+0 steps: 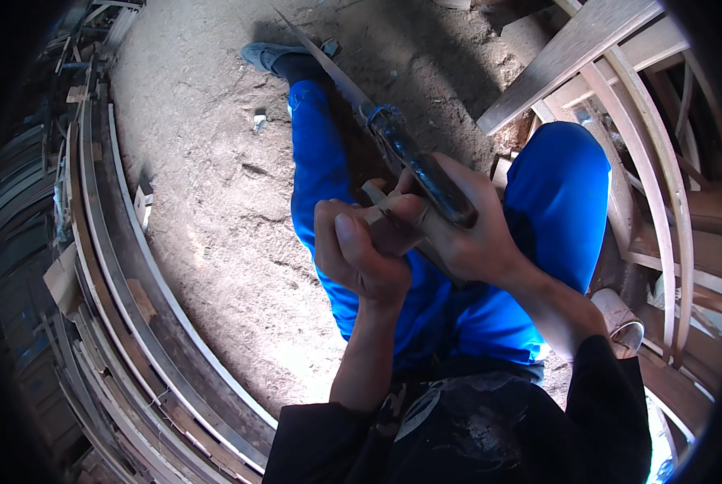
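My right hand (470, 234) is closed, with the dark, glossy handle of a long-bladed tool (425, 173) lying across it. The tool's narrow blade (328, 66) tapers to a point toward the far left; its exact kind is unclear. Just left of it, my left hand (361, 250) is closed around a small pale piece of wood (374, 192), whose end sticks up between the two hands. Fingers of both hands meet at this piece, and much of it is hidden behind them. Both hands are above my lap, over blue trousers (320, 153).
Long boards and strips (127, 266) are stacked along the left. At the right stands a wooden frame (619, 105) with slanted and curved bars, close to my bent knee. A pale cylindrical container (619, 319) lies by my right forearm. Scraps dot the dirt floor (215, 161).
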Tool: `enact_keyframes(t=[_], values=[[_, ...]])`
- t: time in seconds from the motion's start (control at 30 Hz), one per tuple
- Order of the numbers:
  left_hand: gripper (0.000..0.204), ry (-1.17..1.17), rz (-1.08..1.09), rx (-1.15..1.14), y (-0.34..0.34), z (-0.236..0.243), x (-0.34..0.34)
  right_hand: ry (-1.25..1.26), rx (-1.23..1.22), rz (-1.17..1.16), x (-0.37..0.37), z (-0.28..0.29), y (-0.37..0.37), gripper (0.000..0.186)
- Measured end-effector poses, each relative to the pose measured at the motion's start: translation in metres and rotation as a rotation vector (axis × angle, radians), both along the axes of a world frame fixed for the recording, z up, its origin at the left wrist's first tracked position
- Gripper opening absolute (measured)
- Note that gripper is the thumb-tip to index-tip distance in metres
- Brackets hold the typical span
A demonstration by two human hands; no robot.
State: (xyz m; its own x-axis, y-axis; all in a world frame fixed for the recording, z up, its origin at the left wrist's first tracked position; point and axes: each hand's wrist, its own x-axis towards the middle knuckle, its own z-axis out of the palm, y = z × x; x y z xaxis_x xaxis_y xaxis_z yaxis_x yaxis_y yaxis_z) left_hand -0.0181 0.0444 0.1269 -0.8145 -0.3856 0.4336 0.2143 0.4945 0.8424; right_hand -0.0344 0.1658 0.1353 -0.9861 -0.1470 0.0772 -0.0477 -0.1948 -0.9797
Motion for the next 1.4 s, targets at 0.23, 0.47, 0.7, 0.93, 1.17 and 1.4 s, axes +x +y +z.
enact_keyframes(t=[0.23, 0.47, 0.7, 0.93, 1.17, 1.4], values=[[0.040, -0.197, 0.064, 0.236, -0.004, 0.005, -0.002, -0.185, 0.028, 0.113, -0.018, 0.006, 0.001, 0.024], [0.043, -0.374, -0.106, 0.526, -0.023, 0.009, -0.002, -0.106, 0.095, 0.153, -0.017, 0.008, 0.002, 0.023], [0.033, -0.512, -0.331, 0.662, -0.029, 0.022, 0.014, -0.183, 0.043, 0.016, -0.022, 0.007, -0.002, 0.022], [0.036, -0.423, -0.392, 0.475, -0.028, 0.012, 0.018, -0.094, 0.233, 0.025, -0.023, -0.001, 0.002, 0.043], [0.014, -0.398, -0.293, 0.195, -0.022, 0.017, 0.017, -0.099, 0.392, 0.093, -0.025, 0.000, 0.010, 0.043], [0.018, -0.335, -0.288, 0.084, -0.020, 0.009, 0.017, -0.059, 0.416, 0.059, -0.023, 0.001, 0.010, 0.041]])
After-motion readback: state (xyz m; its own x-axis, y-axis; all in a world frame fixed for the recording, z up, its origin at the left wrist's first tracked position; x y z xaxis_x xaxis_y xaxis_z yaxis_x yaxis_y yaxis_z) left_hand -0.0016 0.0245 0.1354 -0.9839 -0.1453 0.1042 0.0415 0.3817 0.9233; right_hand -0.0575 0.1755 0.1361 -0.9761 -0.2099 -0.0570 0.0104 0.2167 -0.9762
